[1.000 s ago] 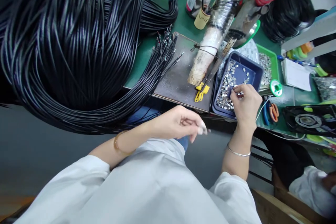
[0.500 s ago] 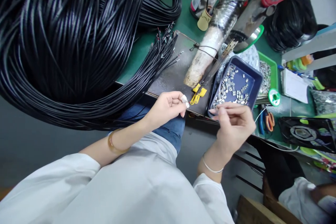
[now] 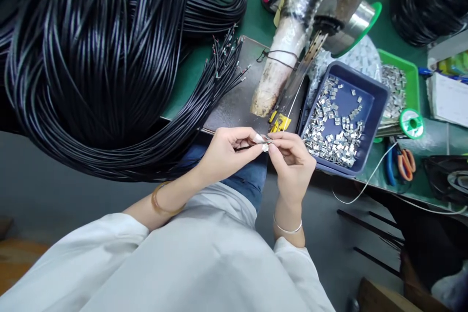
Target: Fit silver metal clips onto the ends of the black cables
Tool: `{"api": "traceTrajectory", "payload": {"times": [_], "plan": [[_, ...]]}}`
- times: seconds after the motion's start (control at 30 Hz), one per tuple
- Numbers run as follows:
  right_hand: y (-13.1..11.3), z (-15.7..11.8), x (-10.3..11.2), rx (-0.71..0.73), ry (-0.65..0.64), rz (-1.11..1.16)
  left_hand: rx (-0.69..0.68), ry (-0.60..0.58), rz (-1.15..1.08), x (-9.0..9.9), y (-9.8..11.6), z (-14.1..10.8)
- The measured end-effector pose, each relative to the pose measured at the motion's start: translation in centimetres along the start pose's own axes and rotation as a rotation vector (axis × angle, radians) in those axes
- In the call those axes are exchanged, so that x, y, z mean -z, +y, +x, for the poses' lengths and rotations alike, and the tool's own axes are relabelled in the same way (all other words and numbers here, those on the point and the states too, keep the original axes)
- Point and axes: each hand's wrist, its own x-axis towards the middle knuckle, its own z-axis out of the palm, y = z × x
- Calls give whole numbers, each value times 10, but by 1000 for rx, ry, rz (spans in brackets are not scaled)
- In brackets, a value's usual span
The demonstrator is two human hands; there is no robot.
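Note:
My left hand (image 3: 228, 152) pinches a black cable (image 3: 244, 147) near its end, with white wrapping on thumb and forefinger. Fingertips of my right hand (image 3: 292, 161) meet the cable's tip, closed on something too small to make out. Just beyond my fingers lie yellow pieces (image 3: 281, 123) at the edge of a dark board (image 3: 234, 102). To the right, a blue tray (image 3: 371, 102) holds many small metal connectors (image 3: 329, 141). A big bundle of black cables (image 3: 109, 83) fills the left side, its stripped ends resting on the board.
A white, stained tube (image 3: 274, 73) slants down over the board. Behind it sits a solder spool (image 3: 356, 29). At the right are a green tray (image 3: 411, 78), orange-handled pliers (image 3: 405, 163) and a small green reel (image 3: 411, 123). A loose white wire hangs over the table edge.
My right hand has moved left from beside the blue tray to meet my left hand at the cable end. The view has shifted, so the trays appear further right.

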Motion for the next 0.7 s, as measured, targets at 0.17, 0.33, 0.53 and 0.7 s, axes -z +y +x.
{"api": "traceTrajectory", "payload": {"times": [0.17,0.33,0.53,0.7], "plan": [[1,-1,2,-7,-13,26,-103,6,175,2,-3,-1],[-1,-3,5,96,28,-90,-316,2,413,5,-6,-1],[-1,-3,8,45,-4,8,-404,10,360,4,-6,-1],[0,-3,8,32,-12,7,-424,12,346,3,-9,-2]]}}
